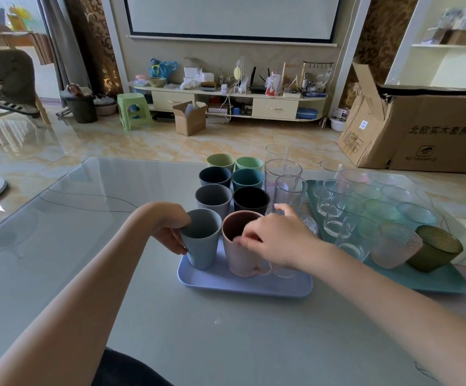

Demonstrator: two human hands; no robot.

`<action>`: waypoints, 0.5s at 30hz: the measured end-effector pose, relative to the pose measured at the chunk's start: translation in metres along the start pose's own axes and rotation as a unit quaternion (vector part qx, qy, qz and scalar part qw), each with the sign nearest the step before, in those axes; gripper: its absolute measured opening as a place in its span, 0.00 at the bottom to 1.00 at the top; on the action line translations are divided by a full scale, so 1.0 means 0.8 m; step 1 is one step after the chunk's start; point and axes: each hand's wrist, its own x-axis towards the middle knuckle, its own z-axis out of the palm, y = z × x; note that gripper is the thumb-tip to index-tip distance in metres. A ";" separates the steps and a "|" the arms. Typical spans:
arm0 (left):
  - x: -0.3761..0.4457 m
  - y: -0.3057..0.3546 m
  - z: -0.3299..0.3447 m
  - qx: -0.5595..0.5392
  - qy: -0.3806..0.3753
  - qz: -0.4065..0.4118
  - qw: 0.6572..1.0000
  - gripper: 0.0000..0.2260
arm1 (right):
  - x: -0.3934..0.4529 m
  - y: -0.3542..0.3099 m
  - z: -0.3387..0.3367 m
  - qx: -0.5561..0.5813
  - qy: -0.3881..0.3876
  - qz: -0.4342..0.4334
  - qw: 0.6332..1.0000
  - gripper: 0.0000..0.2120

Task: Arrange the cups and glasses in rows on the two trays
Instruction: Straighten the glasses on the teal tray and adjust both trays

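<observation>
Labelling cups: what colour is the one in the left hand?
Light blue-grey cup, ribbed outside; left hand grips it. Head view.

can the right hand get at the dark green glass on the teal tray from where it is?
Probably yes. The dark green glass stands at the teal tray's near right corner, nothing in front; the right hand, now at the pink cup, would swing right.

The right hand [275, 239] hides a clear glass [283, 270] behind it and part of the pink cup's [240, 254] rim. A seated person [2, 71] is cut off at the left edge.
</observation>
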 end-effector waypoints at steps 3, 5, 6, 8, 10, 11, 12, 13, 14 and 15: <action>0.000 0.000 -0.014 -0.020 0.000 0.006 1.000 0.23 | 0.029 0.013 -0.006 0.094 0.095 0.030 0.991 0.16; 0.005 0.005 -0.018 -0.054 0.076 0.045 0.995 0.23 | 0.054 0.023 -0.006 0.106 0.129 0.060 0.984 0.13; 0.008 0.008 -0.017 -0.060 0.129 0.080 0.987 0.21 | 0.065 0.027 -0.005 0.102 0.125 0.073 0.984 0.12; 0.014 0.014 -0.012 -0.045 0.192 0.179 0.964 0.18 | 0.084 0.029 -0.002 0.070 0.092 0.092 0.989 0.13; 0.019 0.020 -0.005 -0.020 0.174 0.235 0.956 0.18 | 0.097 0.032 0.005 0.047 0.056 0.109 0.991 0.13; 0.021 0.022 -0.002 -0.004 0.157 0.229 0.961 0.19 | 0.103 0.033 0.009 0.050 0.045 0.116 0.991 0.13; 0.023 0.022 0.001 0.013 0.142 0.212 0.967 0.19 | 0.108 0.034 0.013 0.061 0.039 0.119 0.990 0.13; 0.026 0.022 0.002 0.026 0.130 0.194 0.972 0.20 | 0.112 0.035 0.016 0.077 0.035 0.118 0.989 0.13; 0.029 0.021 0.003 0.027 0.120 0.179 0.976 0.20 | 0.115 0.036 0.019 0.096 0.031 0.114 0.988 0.13; 0.032 0.019 0.002 0.017 0.115 0.167 0.979 0.20 | 0.118 0.035 0.022 0.114 0.027 0.108 0.987 0.15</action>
